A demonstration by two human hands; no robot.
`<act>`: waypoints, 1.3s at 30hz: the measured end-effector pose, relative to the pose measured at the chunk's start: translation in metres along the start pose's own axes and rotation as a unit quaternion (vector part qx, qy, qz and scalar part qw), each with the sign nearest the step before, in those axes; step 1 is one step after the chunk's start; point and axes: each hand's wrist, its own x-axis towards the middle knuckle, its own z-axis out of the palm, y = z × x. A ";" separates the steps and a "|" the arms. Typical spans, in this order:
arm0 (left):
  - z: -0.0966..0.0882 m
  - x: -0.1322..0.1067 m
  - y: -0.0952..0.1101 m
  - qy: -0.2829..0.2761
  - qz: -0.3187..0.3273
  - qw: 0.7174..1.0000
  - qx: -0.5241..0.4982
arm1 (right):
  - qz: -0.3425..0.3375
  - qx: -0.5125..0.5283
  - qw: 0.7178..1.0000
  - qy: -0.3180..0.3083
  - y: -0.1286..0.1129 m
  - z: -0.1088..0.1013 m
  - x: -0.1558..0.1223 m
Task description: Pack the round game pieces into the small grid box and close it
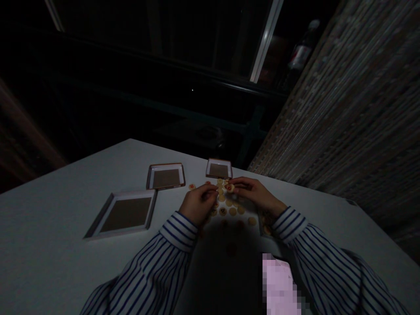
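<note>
My right hand (259,196) pinches a round xiangqi piece (229,188) with a red character, held a little above the others. My left hand (197,205) is curled, thumb and fingers together, at the left edge of the pieces; whatever is between its fingertips is too small to make out. Below and between both hands lie several loose pale discs (232,211), some plain side up, some with red or black marks. One black-marked piece (223,211) lies near the left hand. A red-marked piece (192,187) rests beyond the left hand. Shadow darkens the nearest pieces.
Shallow open boxes stand on the white table (49,218): a large one (151,210) at left, a middle one (183,175) and a small one (230,170) behind. A container of pieces (267,229) sits under my right wrist. A pixelated pink area (280,284) shows in front.
</note>
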 end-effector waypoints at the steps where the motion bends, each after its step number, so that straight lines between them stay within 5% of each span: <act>1: 0.004 -0.001 0.003 -0.009 -0.033 0.997 -0.069 | -0.010 -0.020 1.000 0.000 -0.002 0.001 -0.001; 8: 0.015 -0.004 0.014 -0.027 -0.192 0.924 -0.329 | -0.051 -0.153 0.987 0.018 -0.011 0.008 -0.011; 18: 0.019 -0.005 0.009 -0.019 -0.198 0.902 -0.384 | -0.070 -0.145 0.987 0.009 -0.019 0.011 -0.023; 30: 0.019 -0.007 0.010 -0.029 -0.229 0.880 -0.415 | -0.058 -0.133 0.981 0.131 -0.039 -0.022 -0.055; 39: 0.023 -0.010 0.013 -0.031 -0.245 0.880 -0.406 | -0.030 -0.256 0.953 0.159 -0.039 -0.050 -0.075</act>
